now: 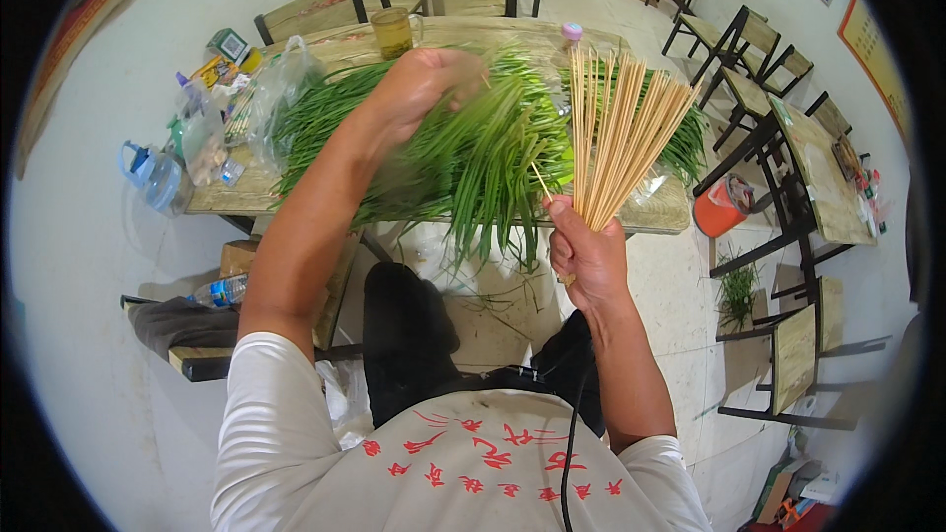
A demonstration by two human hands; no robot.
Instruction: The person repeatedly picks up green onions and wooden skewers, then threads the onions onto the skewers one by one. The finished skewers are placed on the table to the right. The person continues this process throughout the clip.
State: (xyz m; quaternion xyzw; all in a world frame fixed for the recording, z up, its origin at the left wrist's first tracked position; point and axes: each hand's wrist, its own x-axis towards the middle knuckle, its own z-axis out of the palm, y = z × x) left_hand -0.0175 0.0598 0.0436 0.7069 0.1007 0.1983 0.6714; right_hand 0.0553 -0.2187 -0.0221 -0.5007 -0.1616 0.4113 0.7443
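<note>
My right hand point(587, 255) is closed around a thick bundle of bamboo skewers point(621, 140) that fans upward. One skewer point(542, 181) leans away from the bundle at my right thumb, its upper part running in among the greens. My left hand point(436, 85) is over the heap of long green leaves, likely garlic chives point(332, 111), with its fingers curled and blurred by motion. A small pale tip shows beside those fingers; whether they grip it or some leaves is unclear. Some chives point(502, 214) hang over the table's near edge.
On the wooden table point(222, 199) stand a glass mug of tea point(392, 33), a pink-lidded container point(571, 33), plastic bags point(284, 96) and a blue-handled jug point(155, 177). A bench point(336, 295) is at left. An orange bucket point(718, 210) and chairs point(794, 358) stand at right.
</note>
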